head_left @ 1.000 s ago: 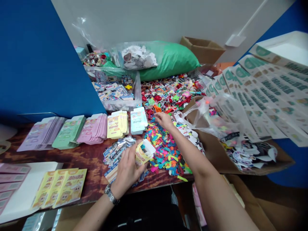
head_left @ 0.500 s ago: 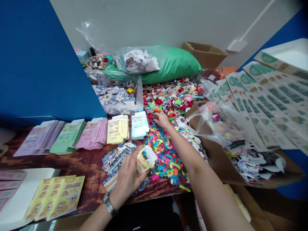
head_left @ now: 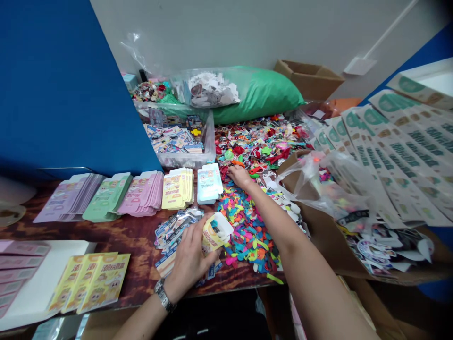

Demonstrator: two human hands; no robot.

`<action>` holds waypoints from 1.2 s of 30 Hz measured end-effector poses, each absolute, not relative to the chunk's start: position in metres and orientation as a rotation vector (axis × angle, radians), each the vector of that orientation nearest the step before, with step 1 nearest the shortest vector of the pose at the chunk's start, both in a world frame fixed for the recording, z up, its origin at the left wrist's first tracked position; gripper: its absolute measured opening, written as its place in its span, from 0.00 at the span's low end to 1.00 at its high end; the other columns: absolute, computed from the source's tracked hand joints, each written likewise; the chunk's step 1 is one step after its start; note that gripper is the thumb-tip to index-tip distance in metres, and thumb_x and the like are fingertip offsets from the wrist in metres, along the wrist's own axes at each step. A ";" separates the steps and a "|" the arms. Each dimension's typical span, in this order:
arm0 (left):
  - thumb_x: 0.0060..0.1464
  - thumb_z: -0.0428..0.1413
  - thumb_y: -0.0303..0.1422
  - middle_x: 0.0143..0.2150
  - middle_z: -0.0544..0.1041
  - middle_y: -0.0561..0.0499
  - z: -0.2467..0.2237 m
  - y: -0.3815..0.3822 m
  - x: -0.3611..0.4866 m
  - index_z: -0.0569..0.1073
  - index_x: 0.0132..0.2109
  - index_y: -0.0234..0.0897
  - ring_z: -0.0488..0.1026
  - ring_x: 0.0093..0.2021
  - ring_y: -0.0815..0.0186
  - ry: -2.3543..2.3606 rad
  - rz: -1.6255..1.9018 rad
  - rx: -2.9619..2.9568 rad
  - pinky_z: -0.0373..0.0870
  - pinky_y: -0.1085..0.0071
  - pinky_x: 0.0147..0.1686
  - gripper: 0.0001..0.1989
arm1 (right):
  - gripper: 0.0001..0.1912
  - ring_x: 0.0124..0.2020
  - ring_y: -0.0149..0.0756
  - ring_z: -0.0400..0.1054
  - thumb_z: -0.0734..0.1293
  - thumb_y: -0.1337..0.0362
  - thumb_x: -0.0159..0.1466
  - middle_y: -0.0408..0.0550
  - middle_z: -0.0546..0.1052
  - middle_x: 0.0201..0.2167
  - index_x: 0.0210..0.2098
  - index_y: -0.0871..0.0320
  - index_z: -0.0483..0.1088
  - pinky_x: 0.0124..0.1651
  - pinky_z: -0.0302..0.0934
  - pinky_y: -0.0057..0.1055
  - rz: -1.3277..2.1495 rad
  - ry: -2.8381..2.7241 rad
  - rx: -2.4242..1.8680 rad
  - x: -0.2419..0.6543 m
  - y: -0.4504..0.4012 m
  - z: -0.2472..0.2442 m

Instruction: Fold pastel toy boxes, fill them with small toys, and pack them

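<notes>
Left hand (head_left: 189,257), fingers clamped around a yellow card box (head_left: 215,231), lifted clear of foil packets (head_left: 175,236) for free handling; right hand (head_left: 240,177), fingers together, reaching small colourful trinkets (head_left: 255,151), any grip unclear.

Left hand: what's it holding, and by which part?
The left hand holds a small yellow and white card box by its yellow lower end; the white upper end stands clear of the fingers.

My left hand (head_left: 189,257) held a small yellow-and-white card box (head_left: 215,231), white flap open, tilted over the table.
</notes>
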State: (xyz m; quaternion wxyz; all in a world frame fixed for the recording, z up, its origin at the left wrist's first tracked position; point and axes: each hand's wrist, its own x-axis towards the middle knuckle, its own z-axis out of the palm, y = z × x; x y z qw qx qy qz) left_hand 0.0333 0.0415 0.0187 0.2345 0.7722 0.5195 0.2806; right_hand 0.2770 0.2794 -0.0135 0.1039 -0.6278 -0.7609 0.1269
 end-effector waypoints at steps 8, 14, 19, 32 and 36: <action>0.52 0.60 0.42 0.53 0.70 0.39 0.015 0.050 0.029 0.58 0.62 0.35 0.69 0.53 0.52 1.554 0.893 2.045 0.67 0.55 0.53 0.35 | 0.14 0.36 0.35 0.72 0.58 0.59 0.68 0.49 0.78 0.38 0.46 0.60 0.68 0.40 0.65 0.31 0.597 -2.018 -1.678 0.285 0.251 0.023; 0.51 0.61 0.44 0.51 0.71 0.40 0.015 0.057 0.033 0.60 0.61 0.35 0.70 0.52 0.52 1.632 0.929 1.978 0.68 0.55 0.51 0.34 | 0.16 0.30 0.31 0.70 0.66 0.52 0.62 0.45 0.76 0.31 0.41 0.60 0.69 0.32 0.65 0.27 1.015 -1.775 -1.272 0.259 0.187 0.078; 0.51 0.61 0.42 0.52 0.71 0.40 0.018 0.052 0.030 0.60 0.61 0.34 0.68 0.53 0.52 1.653 0.934 1.938 0.67 0.55 0.53 0.35 | 0.13 0.30 0.30 0.70 0.68 0.56 0.62 0.45 0.76 0.33 0.40 0.59 0.71 0.33 0.65 0.27 1.181 -1.785 -1.108 0.228 0.135 0.105; 0.48 0.59 0.33 0.54 0.70 0.39 0.025 0.026 0.021 0.59 0.61 0.32 0.67 0.56 0.52 1.619 0.995 1.934 0.65 0.55 0.56 0.34 | 0.14 0.41 0.39 0.71 0.60 0.64 0.68 0.53 0.77 0.39 0.52 0.58 0.70 0.45 0.64 0.33 0.332 -2.573 -1.007 0.196 0.083 0.100; 0.49 0.60 0.35 0.57 0.68 0.38 0.024 0.026 0.016 0.56 0.63 0.32 0.66 0.58 0.52 1.601 1.018 1.891 0.64 0.54 0.58 0.37 | 0.21 0.44 0.40 0.70 0.63 0.52 0.67 0.54 0.75 0.45 0.54 0.57 0.69 0.44 0.65 0.33 0.171 -2.552 -0.851 0.201 0.068 0.106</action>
